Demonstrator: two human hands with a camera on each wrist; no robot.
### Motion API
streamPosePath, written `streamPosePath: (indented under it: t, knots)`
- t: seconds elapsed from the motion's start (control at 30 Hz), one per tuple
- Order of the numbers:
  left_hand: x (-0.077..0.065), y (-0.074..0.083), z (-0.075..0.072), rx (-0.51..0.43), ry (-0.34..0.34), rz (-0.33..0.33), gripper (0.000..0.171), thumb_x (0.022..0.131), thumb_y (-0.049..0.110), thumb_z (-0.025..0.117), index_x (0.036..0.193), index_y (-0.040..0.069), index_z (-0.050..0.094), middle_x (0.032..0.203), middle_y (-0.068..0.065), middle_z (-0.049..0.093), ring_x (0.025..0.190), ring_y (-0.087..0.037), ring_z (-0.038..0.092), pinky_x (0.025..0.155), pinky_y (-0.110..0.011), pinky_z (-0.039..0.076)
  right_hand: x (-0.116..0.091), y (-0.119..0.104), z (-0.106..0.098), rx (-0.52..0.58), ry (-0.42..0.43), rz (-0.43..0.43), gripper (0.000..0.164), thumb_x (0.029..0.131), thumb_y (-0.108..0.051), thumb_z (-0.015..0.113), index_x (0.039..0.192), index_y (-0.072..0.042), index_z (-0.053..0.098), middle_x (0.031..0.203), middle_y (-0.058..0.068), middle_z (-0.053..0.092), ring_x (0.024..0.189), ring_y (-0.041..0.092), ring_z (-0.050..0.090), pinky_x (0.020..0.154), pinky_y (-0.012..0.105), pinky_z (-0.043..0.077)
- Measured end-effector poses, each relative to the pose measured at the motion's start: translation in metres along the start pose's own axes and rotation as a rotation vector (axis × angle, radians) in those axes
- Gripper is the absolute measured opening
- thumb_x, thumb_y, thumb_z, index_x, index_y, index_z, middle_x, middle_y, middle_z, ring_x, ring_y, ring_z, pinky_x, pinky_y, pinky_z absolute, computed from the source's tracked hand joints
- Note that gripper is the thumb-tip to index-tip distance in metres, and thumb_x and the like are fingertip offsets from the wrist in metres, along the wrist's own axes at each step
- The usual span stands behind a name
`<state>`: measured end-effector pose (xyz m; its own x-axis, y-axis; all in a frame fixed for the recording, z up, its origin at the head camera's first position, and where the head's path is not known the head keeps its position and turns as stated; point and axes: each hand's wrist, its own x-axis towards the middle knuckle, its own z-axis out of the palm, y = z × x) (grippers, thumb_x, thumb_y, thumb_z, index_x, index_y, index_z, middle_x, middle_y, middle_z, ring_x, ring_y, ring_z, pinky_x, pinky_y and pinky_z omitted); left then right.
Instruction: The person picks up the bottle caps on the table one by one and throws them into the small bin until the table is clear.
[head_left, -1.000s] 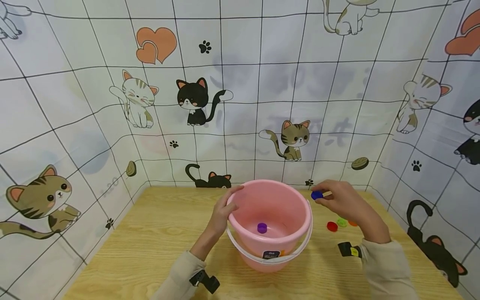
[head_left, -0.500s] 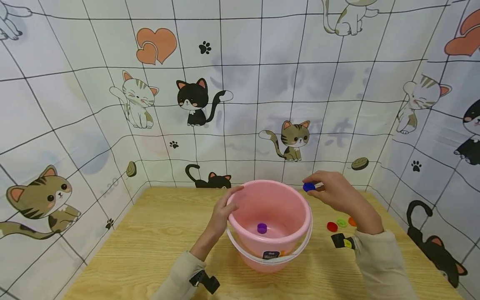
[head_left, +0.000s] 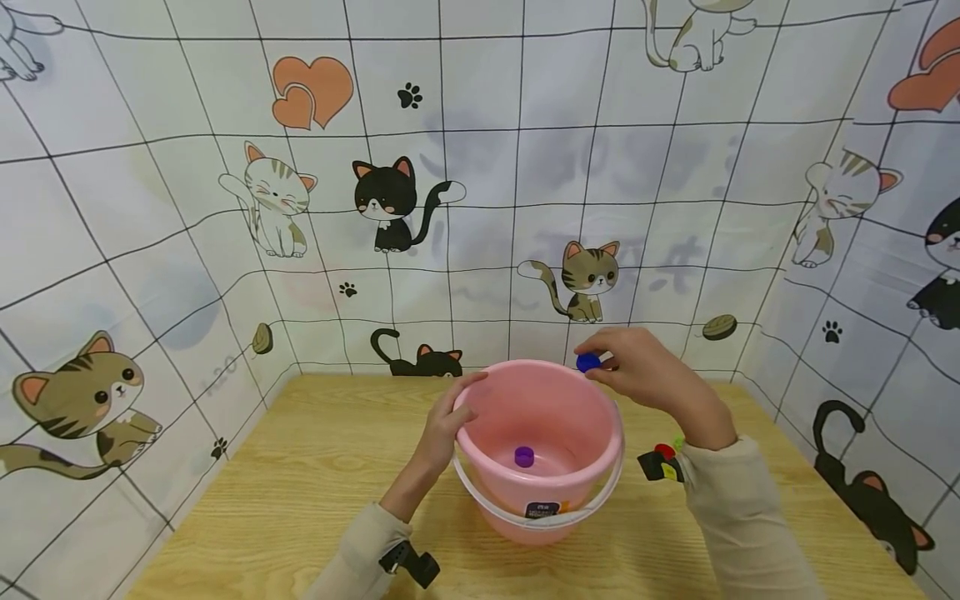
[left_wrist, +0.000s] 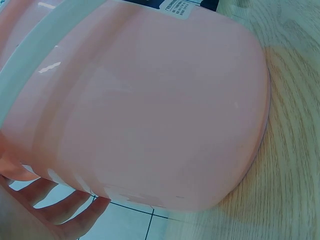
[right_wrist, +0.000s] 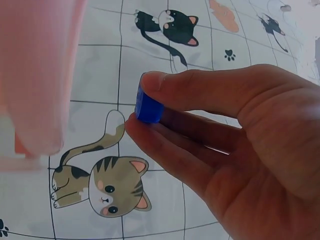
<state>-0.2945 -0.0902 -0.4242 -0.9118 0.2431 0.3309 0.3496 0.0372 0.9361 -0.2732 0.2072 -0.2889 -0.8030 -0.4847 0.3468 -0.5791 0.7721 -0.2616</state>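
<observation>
A pink bucket point(head_left: 577, 417) with a white handle point(head_left: 555, 522) stands on the wooden table. My left hand point(head_left: 438, 429) holds its left rim, thumb over the edge; in the left wrist view the fingers point(left_wrist: 75, 215) lie along the outside of the bucket wall point(left_wrist: 160, 110). Between thumb and fingers of my right hand point(head_left: 648, 375) is pinched a small round blue bottle cap point(right_wrist: 149, 107). That hand is raised at the bucket's far right rim. Inside, on the bucket floor, lies a purple cap point(head_left: 524, 456).
To the right of the bucket, a red disc point(head_left: 664, 451) and a green one point(head_left: 678, 442) show partly behind the right wrist's black camera point(head_left: 660, 467). White cloth walls point(head_left: 487, 233) printed with cats enclose the back and sides of the wooden table point(head_left: 315, 492).
My right hand has moved left and upward with the blue cap, from beside the bucket to its rim. An orange disc is now hidden behind the arm. The left hand and bucket have stayed put.
</observation>
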Motion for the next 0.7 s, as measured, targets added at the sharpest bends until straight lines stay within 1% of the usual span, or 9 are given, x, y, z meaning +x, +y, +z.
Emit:
streamPosePath:
  t: [0.13, 0.3, 0.4, 0.53, 0.7]
  knots:
    - [0.000, 0.000, 0.000, -0.003, 0.002, 0.005, 0.060, 0.088, 0.011, 0.050, 0.147, 0.023, 0.056, 0.151, -0.011, 0.054, 0.122, -0.036, 0.061, 0.091, -0.048, 0.059, 0.007, -0.005, 0.001, -0.013, -0.006, -0.040, 0.028, 0.088, -0.004, 0.077, 0.116, 0.002, 0.074, 0.110, 0.016, 0.075, 0.095, 0.029, 0.075, 0.081, 0.043, 0.063]
    - [0.001, -0.001, 0.000, -0.010, 0.005, 0.019, 0.060, 0.088, 0.010, 0.050, 0.147, 0.020, 0.057, 0.151, -0.012, 0.053, 0.123, -0.035, 0.061, 0.092, -0.047, 0.059, 0.013, -0.009, 0.000, -0.018, -0.006, -0.058, 0.027, 0.089, -0.005, 0.077, 0.115, 0.002, 0.074, 0.109, 0.015, 0.075, 0.094, 0.028, 0.075, 0.081, 0.043, 0.063]
    - [0.001, -0.001, 0.000, -0.006, 0.007, 0.019, 0.060, 0.088, 0.011, 0.050, 0.146, 0.020, 0.057, 0.152, -0.012, 0.053, 0.124, -0.035, 0.060, 0.093, -0.046, 0.058, 0.017, -0.012, 0.000, -0.045, -0.003, -0.080, 0.027, 0.088, -0.005, 0.077, 0.114, 0.001, 0.074, 0.109, 0.014, 0.076, 0.092, 0.027, 0.076, 0.082, 0.043, 0.063]
    - [0.001, -0.001, 0.001, -0.015, 0.004, 0.019, 0.060, 0.087, 0.010, 0.050, 0.147, 0.020, 0.057, 0.151, -0.012, 0.053, 0.123, -0.035, 0.061, 0.093, -0.048, 0.058, 0.020, -0.016, -0.001, -0.074, -0.007, -0.117, 0.025, 0.088, -0.004, 0.077, 0.112, 0.001, 0.075, 0.107, 0.014, 0.076, 0.089, 0.026, 0.076, 0.081, 0.043, 0.062]
    - [0.002, -0.001, 0.000, -0.017, 0.001, 0.019, 0.060, 0.088, 0.010, 0.050, 0.147, 0.020, 0.057, 0.151, -0.012, 0.053, 0.123, -0.035, 0.061, 0.094, -0.050, 0.058, 0.022, -0.020, -0.002, -0.068, -0.022, -0.111, 0.025, 0.089, -0.005, 0.076, 0.113, 0.001, 0.075, 0.109, 0.014, 0.076, 0.089, 0.026, 0.077, 0.081, 0.043, 0.063]
